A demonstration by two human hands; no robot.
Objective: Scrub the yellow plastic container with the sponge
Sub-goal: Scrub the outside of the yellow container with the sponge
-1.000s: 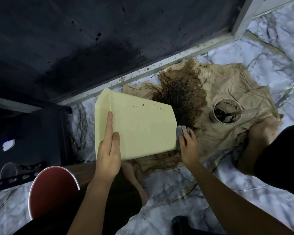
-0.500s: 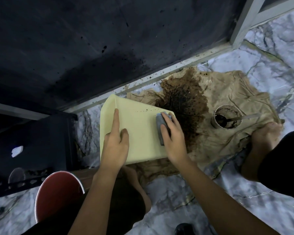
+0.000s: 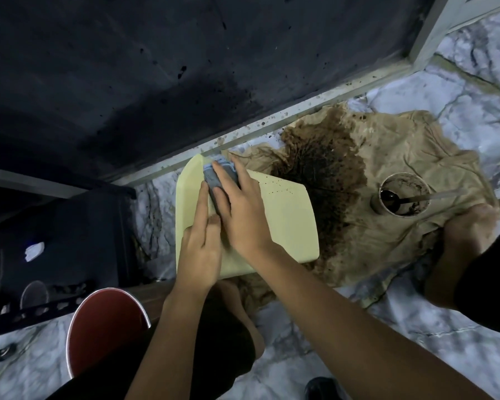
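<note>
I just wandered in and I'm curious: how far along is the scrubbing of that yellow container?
Under way, not finished. The right hand presses the grey sponge onto the yellow container near its far left corner, while the left hand rests flat on it. The near part of this face looks clean. Dark specks remain near its far edge, still to be scrubbed. The other sides are hidden.

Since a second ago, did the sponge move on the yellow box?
Yes. The sponge, under the right hand, slid across the yellow container, away from the edge nearest the dark stain to the far corner beside the door track.
</note>
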